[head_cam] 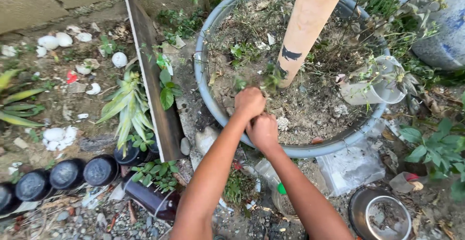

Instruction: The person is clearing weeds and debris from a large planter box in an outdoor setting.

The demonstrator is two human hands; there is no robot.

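Both forearms come up from the bottom edge, closest to the lens, meeting at the near rim of the tub.

Left hand: fist closed, knuckles up, sitting just over the rim on the dry soil. It's clamped at the base of a small green weed; can't tell how many stems are inside the fist.

Right hand: also fisted, touching the left hand from below, on the rim side. Can't tell what it grips, if anything; fingers are curled under and hidden.

Left of the hands, going outward to inward: row of dark bottles stuck neck-down in the ground, white shells scattered on the dirt well beyond them, a striped leafy plant, then a dark plank standing on edge between that plant and the tub.

Just beyond the hands: a pale trunk rising out of the soil, dark marks low on it. The weed sits at its foot, between trunk and left fist.

Right of the hands: a clear plastic cup tipped on its side inside the tub against the far wall. Below the right forearm, a clear plastic bag on the ground, and a metal bowl with dirt in it near the bottom edge.
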